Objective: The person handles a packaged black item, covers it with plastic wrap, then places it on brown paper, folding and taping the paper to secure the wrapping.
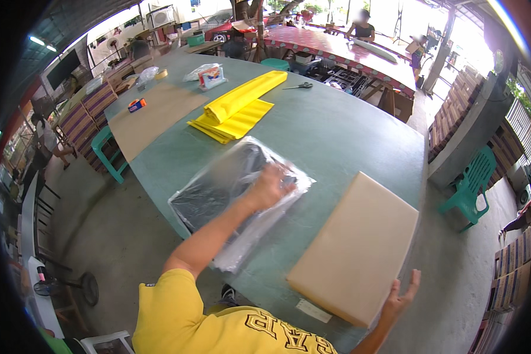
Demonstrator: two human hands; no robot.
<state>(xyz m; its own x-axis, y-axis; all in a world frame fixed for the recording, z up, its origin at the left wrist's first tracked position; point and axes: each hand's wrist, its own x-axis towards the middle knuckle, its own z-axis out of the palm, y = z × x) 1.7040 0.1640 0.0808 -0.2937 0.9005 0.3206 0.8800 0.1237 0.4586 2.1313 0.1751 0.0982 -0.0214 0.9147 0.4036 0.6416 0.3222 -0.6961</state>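
My left hand (270, 187) reaches over a dark flat item in a clear plastic bag (218, 186), its curled fingers on the film near the right end. Hand and film are slightly blurred, and the fingertips are partly hidden. To the right, a flat box in plain brown wrapping (360, 248) lies at the table's near right corner. My right hand (398, 301) is by the box's right edge, fingers stretched and apart; the palm is partly hidden behind the edge.
Yellow folded cloth (242, 106), scissors (299, 86), a brown sheet (159, 118) and an orange tape dispenser (137, 105) lie farther along the green table (348, 135). A white paper slip (314, 310) sits by the box. Green chair (475, 183) at right; people work in the background.
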